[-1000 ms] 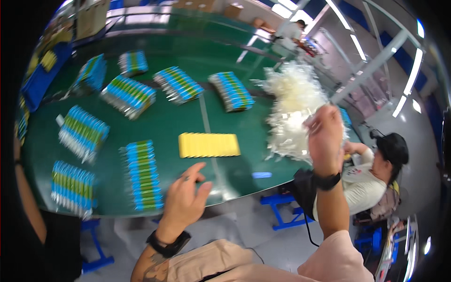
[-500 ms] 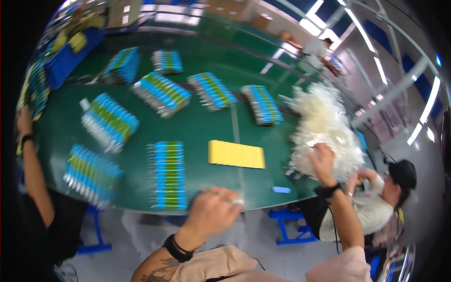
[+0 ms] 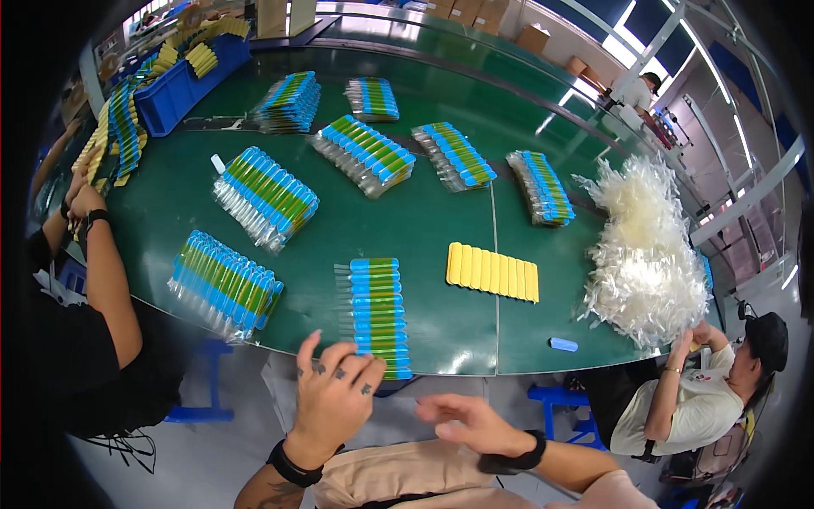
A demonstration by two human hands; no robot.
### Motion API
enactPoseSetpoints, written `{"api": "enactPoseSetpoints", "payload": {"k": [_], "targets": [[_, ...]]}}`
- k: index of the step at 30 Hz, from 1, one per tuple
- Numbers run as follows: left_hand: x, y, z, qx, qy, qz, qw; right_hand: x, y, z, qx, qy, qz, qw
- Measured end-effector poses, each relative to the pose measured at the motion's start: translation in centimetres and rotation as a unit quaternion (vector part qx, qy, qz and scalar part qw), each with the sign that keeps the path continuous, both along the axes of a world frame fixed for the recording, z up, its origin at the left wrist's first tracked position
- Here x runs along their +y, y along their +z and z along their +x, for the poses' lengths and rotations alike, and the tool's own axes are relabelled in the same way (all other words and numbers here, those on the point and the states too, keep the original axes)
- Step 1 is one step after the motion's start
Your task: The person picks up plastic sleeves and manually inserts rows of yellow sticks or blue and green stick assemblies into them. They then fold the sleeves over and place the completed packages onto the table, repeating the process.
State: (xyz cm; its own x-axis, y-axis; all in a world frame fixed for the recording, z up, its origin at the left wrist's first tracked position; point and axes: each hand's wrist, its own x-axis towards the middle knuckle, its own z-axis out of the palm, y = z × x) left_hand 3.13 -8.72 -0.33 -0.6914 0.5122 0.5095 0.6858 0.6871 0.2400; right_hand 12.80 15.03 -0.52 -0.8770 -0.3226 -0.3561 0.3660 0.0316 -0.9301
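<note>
Blue-and-green sleeved strips [image 3: 377, 304] lie in a row at the near centre, the left hand [image 3: 333, 388] bent over their near end, grip impossible to tell, the right hand [image 3: 471, 422] loosely open nearby; straightening seems underway, calling for gentle two-handed squaring.

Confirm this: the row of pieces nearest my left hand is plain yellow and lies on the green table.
The colour is wrong: in the head view, the row nearest your left hand is blue and green. It does lie on the green table.
</note>
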Motion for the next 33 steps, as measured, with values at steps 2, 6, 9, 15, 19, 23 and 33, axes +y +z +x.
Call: {"api": "enactPoseSetpoints", "payload": {"k": [2,6,9,15,19,23,33], "targets": [[0.8,0.3,1.3,-0.001,-0.032,0.017,0.999,-3.3,0.9,-0.8,-0.030,-0.083,-0.126,0.988],[3.1,0.6,3.5,0.012,-0.088,0.088,0.992,-5.1,-0.6,-1.4,0.035,-0.279,-0.233,0.931],[3.8,1.1,4.7,0.035,-0.147,0.100,0.983,-4.3,1.1,-1.4,0.020,-0.325,-0.220,0.920],[3.6,5.8,5.4,-0.145,-0.172,0.263,0.938,2.3,7.2,0.0,0.182,0.029,0.072,0.980],[3.8,6.9,2.4,-0.340,-0.295,0.160,0.879,4.4,9.4,1.1,0.179,0.161,0.035,0.970],[3.6,4.9,1.2,-0.482,-0.370,0.099,0.788,8.0,10.8,1.7,0.188,0.106,0.101,0.971],[5.9,4.0,-1.1,-0.117,-0.294,0.083,0.945,12.5,8.5,0.7,0.527,0.085,0.416,0.736]]}}
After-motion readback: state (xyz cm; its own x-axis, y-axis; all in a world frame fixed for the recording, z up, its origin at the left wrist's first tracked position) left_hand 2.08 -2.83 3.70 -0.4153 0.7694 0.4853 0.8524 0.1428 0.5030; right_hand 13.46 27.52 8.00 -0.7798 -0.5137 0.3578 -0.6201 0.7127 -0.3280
